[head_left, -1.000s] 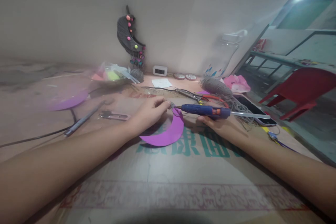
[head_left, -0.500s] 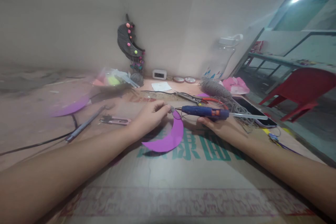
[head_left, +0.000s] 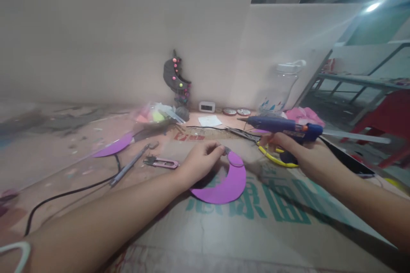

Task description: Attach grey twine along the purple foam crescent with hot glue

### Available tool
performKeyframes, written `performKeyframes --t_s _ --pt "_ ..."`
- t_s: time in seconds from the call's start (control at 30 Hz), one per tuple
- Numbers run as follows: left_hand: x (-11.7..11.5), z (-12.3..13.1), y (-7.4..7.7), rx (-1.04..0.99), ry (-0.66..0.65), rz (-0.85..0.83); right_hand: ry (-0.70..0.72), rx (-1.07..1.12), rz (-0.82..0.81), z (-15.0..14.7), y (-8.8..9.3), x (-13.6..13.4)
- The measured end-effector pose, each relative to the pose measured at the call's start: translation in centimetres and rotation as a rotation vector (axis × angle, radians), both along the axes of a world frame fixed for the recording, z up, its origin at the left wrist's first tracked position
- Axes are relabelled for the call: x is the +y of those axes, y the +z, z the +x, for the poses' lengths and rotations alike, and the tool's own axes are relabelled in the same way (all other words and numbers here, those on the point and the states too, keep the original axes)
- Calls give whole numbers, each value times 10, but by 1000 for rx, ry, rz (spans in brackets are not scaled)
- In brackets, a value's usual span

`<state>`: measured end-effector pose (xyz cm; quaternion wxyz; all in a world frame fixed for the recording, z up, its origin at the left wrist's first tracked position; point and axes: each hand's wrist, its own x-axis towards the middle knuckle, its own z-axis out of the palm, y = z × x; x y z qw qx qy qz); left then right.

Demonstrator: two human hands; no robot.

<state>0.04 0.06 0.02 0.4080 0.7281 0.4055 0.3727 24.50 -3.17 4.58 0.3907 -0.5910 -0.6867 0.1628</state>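
The left hand (head_left: 205, 160) is pinching the grey-wrapped tip of the purple crescent (head_left: 236, 184), keeping it over the printed cardboard (head_left: 256, 239). Further right, the blue glue gun (head_left: 278, 125), close against that tip half a second ago, is now standing well apart, the right hand (head_left: 296, 149) clasping its handle; gluing there is apparently pausing.

The left hand (head_left: 205, 158) hid one tip of a purple crescent (head_left: 235, 184); the right hand (head_left: 303, 153) covered part of a blue glue gun (head_left: 277, 124). The right edge cropped a red chair (head_left: 389, 117), and digits on a clock (head_left: 207, 107) were illegible.
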Motion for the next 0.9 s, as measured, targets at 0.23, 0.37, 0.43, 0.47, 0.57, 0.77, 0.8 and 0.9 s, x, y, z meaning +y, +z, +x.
performKeyframes --t_s 0.23,0.37,0.43,0.47,0.57,0.77,0.8,0.9 --pt "2 0 -3 -6 7 10 19 -109 40 -27 38 38" --pt "0 1 -2 0 -3 -49 127 -160 9 -35 33 94" --pt "0 2 -1 4 9 -43 135 -180 -22 -37 22 125" --pt "0 2 0 9 17 -30 133 -185 -32 -38 17 139" --pt "1 2 -1 31 29 7 103 -188 -63 -40 -1 170" --pt "3 1 -4 17 14 20 57 -194 -121 -46 -29 185" --pt "3 1 -4 12 9 14 57 -196 -126 -46 -30 185" --pt "2 2 -3 11 1 -20 56 -206 -131 -42 -29 182"
